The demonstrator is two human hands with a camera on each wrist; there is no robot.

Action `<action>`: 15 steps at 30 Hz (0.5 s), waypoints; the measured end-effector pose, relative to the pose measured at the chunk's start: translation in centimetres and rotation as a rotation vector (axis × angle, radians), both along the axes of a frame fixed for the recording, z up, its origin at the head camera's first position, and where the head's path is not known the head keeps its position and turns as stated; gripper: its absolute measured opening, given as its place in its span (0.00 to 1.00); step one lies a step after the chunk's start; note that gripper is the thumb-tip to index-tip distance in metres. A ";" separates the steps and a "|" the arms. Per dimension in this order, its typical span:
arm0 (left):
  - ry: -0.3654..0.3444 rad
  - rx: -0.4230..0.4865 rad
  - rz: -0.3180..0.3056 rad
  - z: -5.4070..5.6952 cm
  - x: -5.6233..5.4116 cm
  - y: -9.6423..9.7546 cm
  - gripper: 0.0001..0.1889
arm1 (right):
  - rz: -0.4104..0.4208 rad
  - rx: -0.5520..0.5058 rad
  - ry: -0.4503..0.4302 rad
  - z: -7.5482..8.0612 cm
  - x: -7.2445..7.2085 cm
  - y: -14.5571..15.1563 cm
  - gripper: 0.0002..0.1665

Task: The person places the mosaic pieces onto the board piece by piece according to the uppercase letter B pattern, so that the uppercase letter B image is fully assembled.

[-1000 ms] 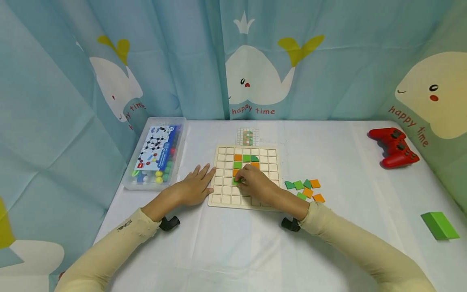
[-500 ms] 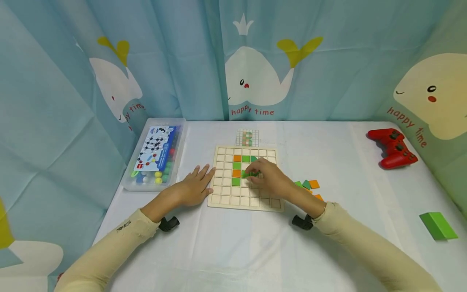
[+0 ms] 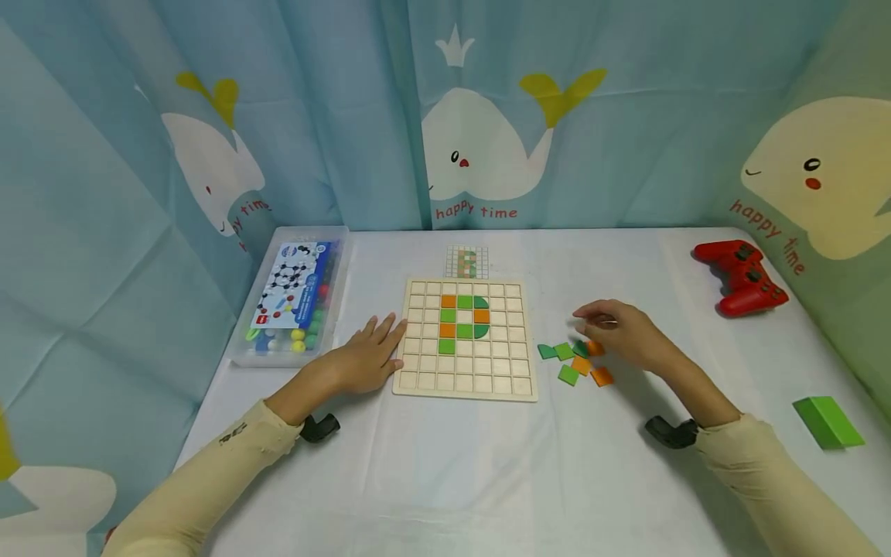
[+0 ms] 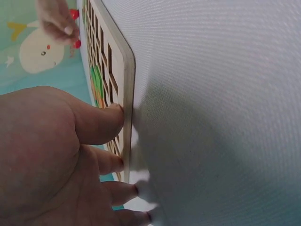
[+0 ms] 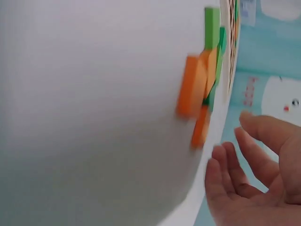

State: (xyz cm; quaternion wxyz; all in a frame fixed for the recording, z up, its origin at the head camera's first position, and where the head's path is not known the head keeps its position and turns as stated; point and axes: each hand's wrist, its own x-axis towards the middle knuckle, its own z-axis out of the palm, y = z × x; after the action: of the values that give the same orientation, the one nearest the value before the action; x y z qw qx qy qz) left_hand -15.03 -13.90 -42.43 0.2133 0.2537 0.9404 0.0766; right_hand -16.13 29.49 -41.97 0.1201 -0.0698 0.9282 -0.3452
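Observation:
A wooden grid board (image 3: 501,367) lies mid-table, with orange, light green and rounded dark green tiles in its cells, forming a P-like shape. My left hand (image 3: 365,360) lies with fingers spread at the board's left edge; in the left wrist view its thumb (image 4: 101,123) touches the rim. Right of the board my right hand (image 3: 626,333) hovers above loose tiles, fingers bent loosely and a gap between thumb and fingertips in the right wrist view. Among those tiles are a light green square (image 3: 568,375), an orange square (image 3: 602,377) and a dark green piece (image 3: 547,352).
Behind the board lies a small printed pattern card (image 3: 468,261). A clear plastic case (image 3: 240,352) of coloured balls stands at the left. A red game controller (image 3: 745,278) and a green block (image 3: 828,423) are at the right. A whale-print curtain (image 3: 376,116) hangs behind.
My right hand has left the board and moved right to above the loose tiles. A light green square and a rounded dark green tile now show in the board's cells. The left hand stays put.

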 end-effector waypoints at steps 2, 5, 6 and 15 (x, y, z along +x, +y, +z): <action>0.004 0.005 -0.004 0.0 0.0 -0.1 0.35 | -0.006 0.007 -0.036 -0.3 0.4 1.0 0.23; 0.003 -0.002 -0.005 0.0 0.0 -0.1 0.35 | 0.027 -0.003 -0.055 -0.7 0.9 1.9 0.23; 0.002 -0.002 -0.003 0.1 0.0 -0.1 0.35 | 0.041 -0.003 -0.055 -0.8 1.1 2.1 0.23; -0.001 -0.015 -0.001 0.3 0.1 0.0 0.34 | 0.124 0.006 -0.033 -0.9 1.6 2.7 0.19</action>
State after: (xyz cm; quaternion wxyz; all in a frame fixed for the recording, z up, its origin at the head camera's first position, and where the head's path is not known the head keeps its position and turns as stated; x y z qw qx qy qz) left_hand -14.96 -13.87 -42.17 0.2157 0.2525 0.9407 0.0698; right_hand -14.53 32.16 -42.83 0.1569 -0.1211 0.9210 -0.3353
